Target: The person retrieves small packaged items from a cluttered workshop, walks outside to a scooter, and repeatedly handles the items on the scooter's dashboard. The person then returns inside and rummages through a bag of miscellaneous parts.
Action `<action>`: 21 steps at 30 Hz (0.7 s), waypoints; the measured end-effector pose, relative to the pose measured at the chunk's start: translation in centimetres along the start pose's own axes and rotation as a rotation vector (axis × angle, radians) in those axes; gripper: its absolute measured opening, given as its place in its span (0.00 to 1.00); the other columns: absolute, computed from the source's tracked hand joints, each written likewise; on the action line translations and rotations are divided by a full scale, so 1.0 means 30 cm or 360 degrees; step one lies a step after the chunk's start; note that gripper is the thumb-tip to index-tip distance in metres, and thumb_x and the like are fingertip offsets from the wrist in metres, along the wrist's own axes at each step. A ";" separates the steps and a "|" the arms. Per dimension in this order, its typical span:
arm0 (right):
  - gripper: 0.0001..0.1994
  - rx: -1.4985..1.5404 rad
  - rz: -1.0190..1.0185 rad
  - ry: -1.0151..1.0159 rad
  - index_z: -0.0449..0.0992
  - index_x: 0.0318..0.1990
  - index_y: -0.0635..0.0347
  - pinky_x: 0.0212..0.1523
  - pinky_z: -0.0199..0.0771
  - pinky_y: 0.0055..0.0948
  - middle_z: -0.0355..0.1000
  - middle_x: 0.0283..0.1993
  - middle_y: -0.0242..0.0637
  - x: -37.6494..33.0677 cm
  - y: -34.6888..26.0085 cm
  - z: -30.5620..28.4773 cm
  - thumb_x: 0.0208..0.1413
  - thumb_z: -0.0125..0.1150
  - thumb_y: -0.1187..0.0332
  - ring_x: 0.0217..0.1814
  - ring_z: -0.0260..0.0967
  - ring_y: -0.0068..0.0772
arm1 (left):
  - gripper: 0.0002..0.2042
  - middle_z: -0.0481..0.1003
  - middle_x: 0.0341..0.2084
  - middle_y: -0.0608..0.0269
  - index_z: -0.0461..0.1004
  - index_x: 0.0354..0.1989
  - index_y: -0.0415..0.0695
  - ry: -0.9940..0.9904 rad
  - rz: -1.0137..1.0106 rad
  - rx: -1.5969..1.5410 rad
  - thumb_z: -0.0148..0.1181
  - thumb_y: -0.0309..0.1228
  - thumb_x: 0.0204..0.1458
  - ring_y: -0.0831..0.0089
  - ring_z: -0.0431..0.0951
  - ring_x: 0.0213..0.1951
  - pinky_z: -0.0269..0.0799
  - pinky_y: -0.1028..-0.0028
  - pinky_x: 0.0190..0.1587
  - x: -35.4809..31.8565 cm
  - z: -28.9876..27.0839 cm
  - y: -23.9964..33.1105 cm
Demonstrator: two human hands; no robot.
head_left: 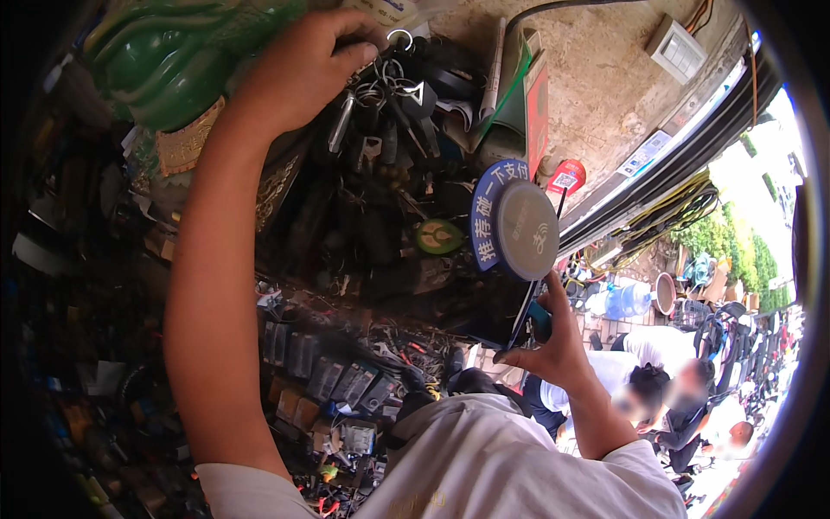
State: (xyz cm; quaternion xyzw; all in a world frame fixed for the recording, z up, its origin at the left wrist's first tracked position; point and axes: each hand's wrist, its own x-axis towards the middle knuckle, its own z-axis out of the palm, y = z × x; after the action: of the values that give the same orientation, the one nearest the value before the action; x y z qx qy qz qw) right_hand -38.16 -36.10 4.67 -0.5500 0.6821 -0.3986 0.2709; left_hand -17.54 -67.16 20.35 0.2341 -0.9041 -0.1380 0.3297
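Observation:
My left hand [324, 65] reaches up to the far side of the counter, its thumb and fingers pinched at a bunch of keys [372, 93] on metal rings. Several keys and dark fobs hang below the fingertips. At the right end of the counter, my right hand [558, 346] curves around something dark and flat with a teal part; its kind is hard to make out. Just above that hand stands a round grey payment disc [528, 230] with a blue printed rim. A green and yellow oval piece [439, 235] lies left of the disc.
A green glossy figure [164, 65] stands at the upper left. Upright booklets [532, 104] lean near a stained wall with a white switch box [676, 49]. Boxed small goods [337, 381] fill the area below. People sit outside at the right, near a blue water bottle [628, 300].

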 end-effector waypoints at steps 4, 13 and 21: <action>0.63 -0.0060 -0.0012 -0.0017 0.44 0.66 0.64 0.44 0.68 0.34 0.67 0.40 0.48 0.001 -0.010 -0.003 0.22 0.82 0.54 0.42 0.69 0.41 | 0.08 0.76 0.31 0.67 0.74 0.40 0.41 0.0081 -0.0068 0.0011 0.54 0.30 0.55 0.80 0.73 0.36 0.67 0.77 0.42 -0.002 -0.023 0.028; 0.62 -0.0064 -0.0046 0.0013 0.44 0.66 0.62 0.41 0.68 0.33 0.68 0.37 0.44 0.001 -0.004 -0.001 0.22 0.82 0.55 0.39 0.69 0.38 | 0.06 0.76 0.28 0.58 0.74 0.33 0.39 -0.0334 0.0089 0.0252 0.58 0.28 0.48 0.61 0.76 0.34 0.70 0.66 0.39 -0.025 0.192 0.068; 0.62 0.0141 -0.0081 0.0022 0.44 0.67 0.60 0.39 0.69 0.30 0.68 0.34 0.39 0.006 0.017 0.018 0.23 0.82 0.60 0.35 0.68 0.33 | 0.12 0.75 0.34 0.53 0.75 0.39 0.40 -0.0082 0.0163 0.0349 0.60 0.32 0.47 0.56 0.72 0.45 0.69 0.64 0.47 -0.060 0.219 0.064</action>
State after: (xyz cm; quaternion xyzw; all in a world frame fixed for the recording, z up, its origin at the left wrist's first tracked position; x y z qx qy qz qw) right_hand -38.04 -36.36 3.98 -0.5519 0.6514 -0.4389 0.2799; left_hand -21.31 -63.97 15.28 0.2188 -0.9327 -0.0271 0.2854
